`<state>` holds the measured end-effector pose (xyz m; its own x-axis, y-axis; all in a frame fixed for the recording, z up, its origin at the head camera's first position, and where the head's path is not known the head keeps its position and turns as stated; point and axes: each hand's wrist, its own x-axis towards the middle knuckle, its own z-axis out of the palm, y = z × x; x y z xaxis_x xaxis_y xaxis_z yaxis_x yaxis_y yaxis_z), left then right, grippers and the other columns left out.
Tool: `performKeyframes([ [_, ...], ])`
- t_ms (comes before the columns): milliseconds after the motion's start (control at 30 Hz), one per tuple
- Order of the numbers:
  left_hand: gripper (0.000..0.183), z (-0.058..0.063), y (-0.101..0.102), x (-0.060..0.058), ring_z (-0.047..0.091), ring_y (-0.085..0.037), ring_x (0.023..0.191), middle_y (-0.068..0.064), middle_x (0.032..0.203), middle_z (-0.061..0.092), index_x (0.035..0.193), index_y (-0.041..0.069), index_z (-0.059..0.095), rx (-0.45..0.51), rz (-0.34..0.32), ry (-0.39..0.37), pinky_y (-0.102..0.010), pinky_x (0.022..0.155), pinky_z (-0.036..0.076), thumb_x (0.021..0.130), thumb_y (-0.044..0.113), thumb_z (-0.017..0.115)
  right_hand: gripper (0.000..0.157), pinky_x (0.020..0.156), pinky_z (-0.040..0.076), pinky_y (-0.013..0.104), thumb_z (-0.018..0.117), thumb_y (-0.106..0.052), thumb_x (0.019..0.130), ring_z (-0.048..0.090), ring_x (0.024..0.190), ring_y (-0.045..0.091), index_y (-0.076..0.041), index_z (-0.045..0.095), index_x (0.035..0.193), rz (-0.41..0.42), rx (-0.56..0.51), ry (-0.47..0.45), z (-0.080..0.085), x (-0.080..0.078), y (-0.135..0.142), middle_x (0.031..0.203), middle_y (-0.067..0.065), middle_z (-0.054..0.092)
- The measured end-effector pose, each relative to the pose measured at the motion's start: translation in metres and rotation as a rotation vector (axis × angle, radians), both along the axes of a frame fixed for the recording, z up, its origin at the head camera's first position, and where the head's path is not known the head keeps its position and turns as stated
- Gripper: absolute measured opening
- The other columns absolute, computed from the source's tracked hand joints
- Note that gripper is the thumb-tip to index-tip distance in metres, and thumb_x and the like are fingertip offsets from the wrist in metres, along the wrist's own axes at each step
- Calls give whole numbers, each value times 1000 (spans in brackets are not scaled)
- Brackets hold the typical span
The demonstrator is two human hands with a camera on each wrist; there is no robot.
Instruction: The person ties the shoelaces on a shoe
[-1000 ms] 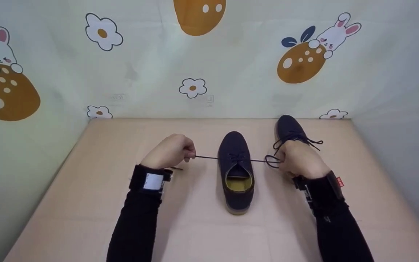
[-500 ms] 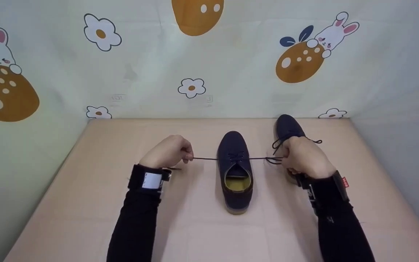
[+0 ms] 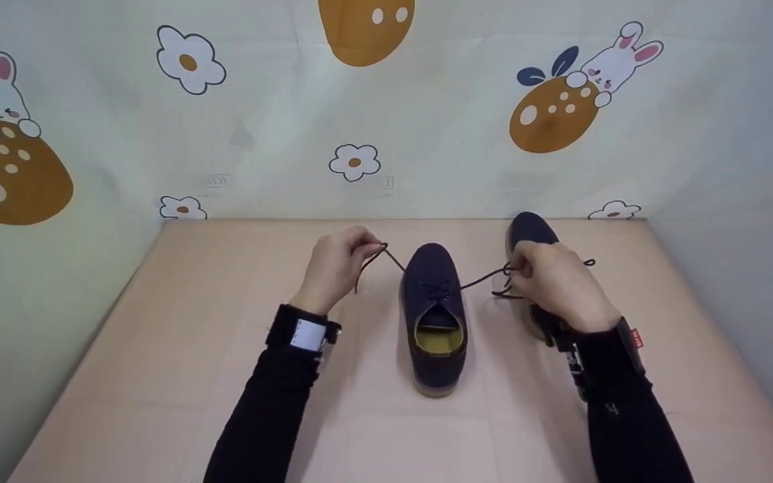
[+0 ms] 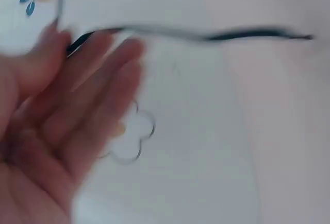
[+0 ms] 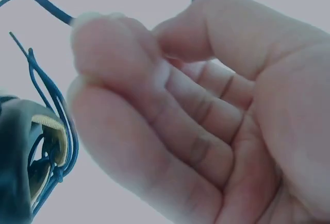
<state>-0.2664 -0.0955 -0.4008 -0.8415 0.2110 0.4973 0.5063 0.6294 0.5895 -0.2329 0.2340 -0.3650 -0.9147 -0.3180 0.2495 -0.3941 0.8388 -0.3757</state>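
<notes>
A dark navy lace-up shoe [image 3: 431,268] with a yellow-green insole stands mid-table, its toe pointing away. To its left, my left hand [image 3: 338,268] pinches one shoelace [image 3: 396,260] between thumb and fingertip, level with the toe. The lace bends at the fingertips and its tail hangs down; in the left wrist view this lace tail [image 4: 247,34] stretches out sideways, blurred. On the other side, my right hand [image 3: 557,282] pinches the second shoelace [image 3: 482,279], which rises from the shoe to the fingers. In the right wrist view this lace [image 5: 46,9] reaches the curled fingertips.
A second navy shoe [image 3: 529,227] with a tied bow stands at the back right, partly hidden by my right hand. A printed curtain [image 3: 279,134] closes off the table [image 3: 185,349] at the back and sides.
My left hand has moved up and right, toward the toe. The lace, taut and level across the shoe before, is now slack. My right hand has lifted slightly, still pinching its lace.
</notes>
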Motion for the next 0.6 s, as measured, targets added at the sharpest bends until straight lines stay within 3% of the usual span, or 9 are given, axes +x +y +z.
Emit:
performKeyframes([
  [100, 12, -8, 14, -4, 66, -14, 78, -3, 85, 70, 88, 6, 72, 72, -9, 196, -30, 70, 52, 92, 16, 69, 9, 60, 44, 36, 67, 0, 80, 55, 61, 19, -8, 65, 81, 15, -15, 59, -1, 0, -2, 68, -1, 60],
  [167, 11, -13, 19, -5, 64, -15, 72, -2, 80, 68, 87, 6, 71, 71, 22, 218, -30, 67, 51, 92, 16, 70, 9, 60, 45, 37, 67, 0, 80, 55, 60, 19, -8, 64, 81, 18, -19, 84, -1, 0, -2, 67, -1, 60],
  [267, 9, -19, 21, -8, 63, -15, 63, -1, 73, 66, 86, 6, 68, 146, 42, 58, -29, 59, 51, 93, 12, 69, 8, 60, 45, 37, 68, 0, 81, 55, 61, 19, -8, 65, 81, 11, -19, 93, -1, -1, -2, 67, -1, 60],
  [333, 6, -22, 22, -10, 68, -17, 66, -4, 77, 71, 89, 3, 66, 292, 18, -95, -27, 60, 55, 95, 6, 66, 8, 60, 45, 37, 67, 0, 81, 55, 60, 19, -8, 65, 81, 9, -19, 90, -1, -1, -1, 68, -1, 61],
  [400, 5, -22, 23, -13, 71, -20, 77, -8, 89, 73, 92, 0, 66, 461, -17, -183, -27, 65, 57, 96, 3, 64, 8, 60, 45, 37, 67, 0, 81, 55, 60, 18, -8, 66, 82, 11, -23, 85, -1, -1, -1, 68, -1, 61],
  [500, 5, -20, 25, -14, 70, -20, 96, -9, 108, 72, 96, -1, 67, 608, -71, -182, -30, 78, 56, 94, 4, 67, 9, 58, 45, 35, 65, 0, 80, 54, 58, 16, -8, 67, 83, 24, -24, 74, -1, -1, -4, 66, -2, 61],
  [600, 6, -18, 26, -14, 68, -16, 102, -6, 113, 71, 97, 1, 68, 601, -94, -127, -31, 84, 55, 93, 5, 68, 10, 55, 45, 33, 65, 1, 81, 54, 56, 13, -9, 67, 83, 38, -23, 63, -1, -2, -8, 65, -4, 62],
])
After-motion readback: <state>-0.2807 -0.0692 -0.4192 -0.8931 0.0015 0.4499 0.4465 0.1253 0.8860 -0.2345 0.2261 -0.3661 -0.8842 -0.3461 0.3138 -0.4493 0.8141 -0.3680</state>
